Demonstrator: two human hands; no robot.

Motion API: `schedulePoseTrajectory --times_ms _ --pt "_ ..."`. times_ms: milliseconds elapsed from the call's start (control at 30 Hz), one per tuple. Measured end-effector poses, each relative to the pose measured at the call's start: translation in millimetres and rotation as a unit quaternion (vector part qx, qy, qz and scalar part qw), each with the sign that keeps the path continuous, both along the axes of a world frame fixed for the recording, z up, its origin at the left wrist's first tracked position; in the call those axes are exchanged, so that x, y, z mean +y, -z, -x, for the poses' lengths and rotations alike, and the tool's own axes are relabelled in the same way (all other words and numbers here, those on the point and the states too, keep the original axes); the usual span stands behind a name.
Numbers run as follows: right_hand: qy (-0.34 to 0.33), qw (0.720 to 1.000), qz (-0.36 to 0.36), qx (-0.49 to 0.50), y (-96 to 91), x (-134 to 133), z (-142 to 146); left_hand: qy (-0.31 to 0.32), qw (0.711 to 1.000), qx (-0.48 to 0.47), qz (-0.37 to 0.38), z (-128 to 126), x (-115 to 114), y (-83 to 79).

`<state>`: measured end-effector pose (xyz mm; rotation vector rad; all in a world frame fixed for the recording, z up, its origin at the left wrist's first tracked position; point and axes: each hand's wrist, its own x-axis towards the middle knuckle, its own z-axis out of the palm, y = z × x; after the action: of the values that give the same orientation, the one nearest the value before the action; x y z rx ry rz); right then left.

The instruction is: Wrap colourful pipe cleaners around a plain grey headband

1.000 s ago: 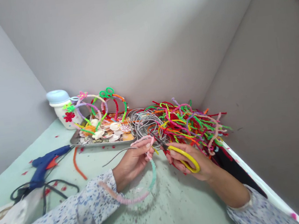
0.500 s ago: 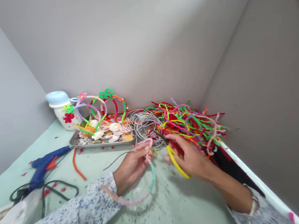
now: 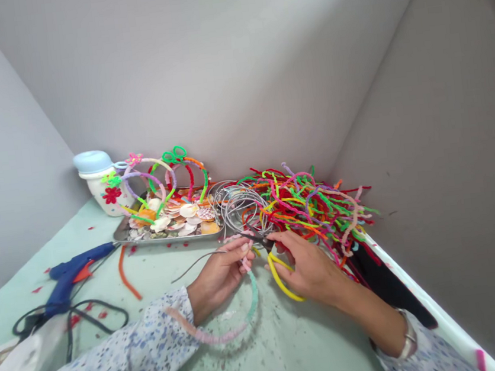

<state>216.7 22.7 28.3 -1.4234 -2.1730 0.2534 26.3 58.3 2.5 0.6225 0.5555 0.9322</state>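
My left hand (image 3: 217, 272) pinches a headband (image 3: 228, 330) wrapped in pink and teal pipe cleaner, its loop curving down under my wrist. A loose pink pipe-cleaner end (image 3: 243, 239) sticks up at my fingertips. My right hand (image 3: 310, 264) grips yellow-handled scissors (image 3: 279, 268), whose dark blades point left at that pink end, close to my left fingers. A thin grey wire (image 3: 193, 262) trails left from my left hand.
A heap of coloured pipe cleaners (image 3: 312, 202) and bare wire headbands (image 3: 241, 204) lies behind my hands. A metal tray (image 3: 164, 235) holds shells and finished headbands (image 3: 161, 171). A white jar (image 3: 99, 184), blue glue gun (image 3: 74, 274), cable and orange pipe cleaner (image 3: 126, 274) lie left.
My right hand has turned the scissors over and brought them left, so the blades now reach the pink end at my left fingertips. My left hand has hardly moved.
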Motion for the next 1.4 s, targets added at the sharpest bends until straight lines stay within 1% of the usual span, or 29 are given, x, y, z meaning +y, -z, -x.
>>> schedulePoseTrajectory --times_ms 167,367,567,633,733,833,900,967,1067,1133,1267,1400 --pt "0.006 1.000 -0.005 -0.007 -1.8 -0.9 -0.2 0.002 1.000 -0.001 0.000 0.1 -2.1 0.6" --pt "-0.009 1.000 -0.008 -0.006 -0.6 -1.0 -2.2 -0.002 1.000 0.001 0.002 -1.5 -0.8 0.2" --pt "-0.016 1.000 -0.001 0.022 2.9 0.6 -3.1 -0.005 1.000 0.002 0.009 -0.6 -0.7 -0.8" --pt "-0.020 0.999 0.015 0.042 3.0 1.0 -2.4 -0.005 1.000 0.006 0.009 0.1 -1.6 -1.3" --pt "-0.011 0.993 0.070 0.099 2.7 3.0 -2.5 0.001 1.000 0.007 0.003 0.8 -2.3 -1.4" --pt "0.016 0.972 0.126 0.195 3.0 7.9 -5.4 0.011 1.000 0.008 -0.006 0.9 -2.0 -1.1" --pt "0.042 0.963 0.136 0.230 3.4 12.0 -8.4 0.012 1.000 0.006 -0.004 0.6 -1.8 -1.2" --pt "0.074 0.972 0.123 0.185 3.1 15.2 -11.1 0.008 1.000 0.004 0.001 0.4 -1.9 -1.9" --pt "0.103 0.987 0.113 0.058 1.0 15.7 -14.5 0.001 1.000 0.001 0.007 0.2 -2.2 -3.4" --pt "0.095 0.989 0.110 -0.008 -0.9 13.2 -17.6 -0.002 1.000 -0.003 0.014 0.5 -2.1 -4.1" --pt "0.045 0.986 0.116 -0.113 -5.4 4.3 -27.2 -0.004 1.000 -0.014 0.015 1.5 -0.5 -3.7" --pt "0.040 0.976 0.119 -0.176 -12.3 -3.9 -33.1 -0.006 1.000 -0.025 0.009 2.8 0.4 -3.3"
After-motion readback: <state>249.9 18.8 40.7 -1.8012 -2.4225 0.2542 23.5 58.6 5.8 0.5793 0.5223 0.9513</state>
